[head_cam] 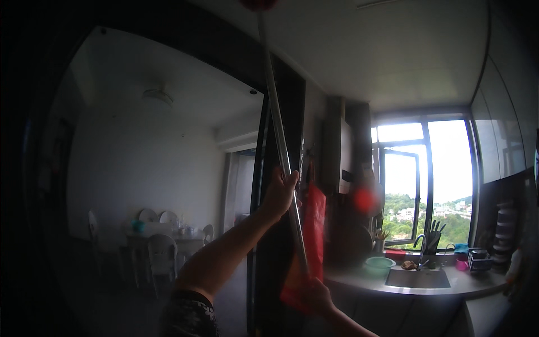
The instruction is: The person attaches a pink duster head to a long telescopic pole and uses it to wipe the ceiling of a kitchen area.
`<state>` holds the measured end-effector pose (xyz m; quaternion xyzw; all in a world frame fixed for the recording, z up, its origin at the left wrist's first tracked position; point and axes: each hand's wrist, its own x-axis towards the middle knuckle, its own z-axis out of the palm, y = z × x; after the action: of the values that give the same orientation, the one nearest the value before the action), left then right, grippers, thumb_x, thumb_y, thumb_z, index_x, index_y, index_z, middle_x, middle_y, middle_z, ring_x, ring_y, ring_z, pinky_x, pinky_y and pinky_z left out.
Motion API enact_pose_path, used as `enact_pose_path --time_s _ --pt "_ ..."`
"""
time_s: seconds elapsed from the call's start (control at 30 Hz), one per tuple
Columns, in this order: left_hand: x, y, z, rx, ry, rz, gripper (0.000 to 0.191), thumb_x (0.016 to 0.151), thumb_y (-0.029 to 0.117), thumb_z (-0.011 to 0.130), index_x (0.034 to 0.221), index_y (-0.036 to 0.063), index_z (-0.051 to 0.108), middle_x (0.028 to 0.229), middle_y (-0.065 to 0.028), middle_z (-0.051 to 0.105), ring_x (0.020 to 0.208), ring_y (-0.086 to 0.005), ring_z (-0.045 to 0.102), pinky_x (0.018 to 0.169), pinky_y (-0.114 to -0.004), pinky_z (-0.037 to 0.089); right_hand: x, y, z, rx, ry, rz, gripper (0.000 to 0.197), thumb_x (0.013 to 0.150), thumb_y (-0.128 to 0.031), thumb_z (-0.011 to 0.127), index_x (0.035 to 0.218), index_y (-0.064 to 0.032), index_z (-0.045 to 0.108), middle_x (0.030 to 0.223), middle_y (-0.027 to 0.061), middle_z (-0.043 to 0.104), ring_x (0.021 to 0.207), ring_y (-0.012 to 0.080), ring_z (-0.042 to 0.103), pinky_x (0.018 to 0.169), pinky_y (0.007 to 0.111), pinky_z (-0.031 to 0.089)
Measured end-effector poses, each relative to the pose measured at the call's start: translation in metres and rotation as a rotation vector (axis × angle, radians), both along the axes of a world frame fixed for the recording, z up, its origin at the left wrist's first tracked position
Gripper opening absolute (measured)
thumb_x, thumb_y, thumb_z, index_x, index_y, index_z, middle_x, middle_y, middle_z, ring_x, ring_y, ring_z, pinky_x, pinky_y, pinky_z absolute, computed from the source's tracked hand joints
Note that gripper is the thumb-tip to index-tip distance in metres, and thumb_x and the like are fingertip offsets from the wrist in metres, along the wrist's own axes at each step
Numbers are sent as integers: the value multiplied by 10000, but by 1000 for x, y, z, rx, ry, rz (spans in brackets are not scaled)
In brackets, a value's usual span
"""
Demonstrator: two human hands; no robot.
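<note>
A long metal pole [276,109] runs up from my hands towards the ceiling, tilted slightly left at its top. Around the middle of the pole my left hand [281,193] is closed, thumb uppermost. Lower down, my right hand [316,295] grips the pole near its bottom end. At the top edge of the picture, a dark red thing [259,3] sits at the pole's upper end, mostly cut off. Behind the pole a red bag [316,227] hangs beside the dark door frame, close to both hands.
A dark door frame [290,97] stands just behind the pole. Through the doorway are a table [185,241] and several chairs. To the right, a counter [349,276] carries a green basin [380,265] and a sink [417,279] below an open window [400,193].
</note>
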<state>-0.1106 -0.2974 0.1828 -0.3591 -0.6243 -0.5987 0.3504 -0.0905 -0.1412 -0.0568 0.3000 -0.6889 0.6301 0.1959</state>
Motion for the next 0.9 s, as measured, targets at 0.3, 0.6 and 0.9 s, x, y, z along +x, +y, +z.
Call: enact_pose_path --time_s 0.3,0.6,0.9 --pt "7 -44 47 127 139 292 393 926 378 322 1010 -6 296 649 -107 493 369 -227 541 335 -307 489 -36 -17 48 -57 13 56 179 803 -69 632 953 -81 536 723 -29 512 617 51 489 505 204 395" --pt "-28 4 84 100 235 195 314 916 277 383 958 -30 330 572 -106 511 410 -179 539 307 -271 440 -55 42 84 -113 232 -349 174 780 -72 655 934 -36 583 745 -37 527 643 41 473 573 199 405" --pt "-123 64 55 -110 232 91 283 894 236 422 814 -33 458 582 -116 524 470 -200 563 426 -330 470 -81 76 12 -88 151 -691 246 741 -253 696 868 -72 589 682 31 586 626 144 560 557 297 444"
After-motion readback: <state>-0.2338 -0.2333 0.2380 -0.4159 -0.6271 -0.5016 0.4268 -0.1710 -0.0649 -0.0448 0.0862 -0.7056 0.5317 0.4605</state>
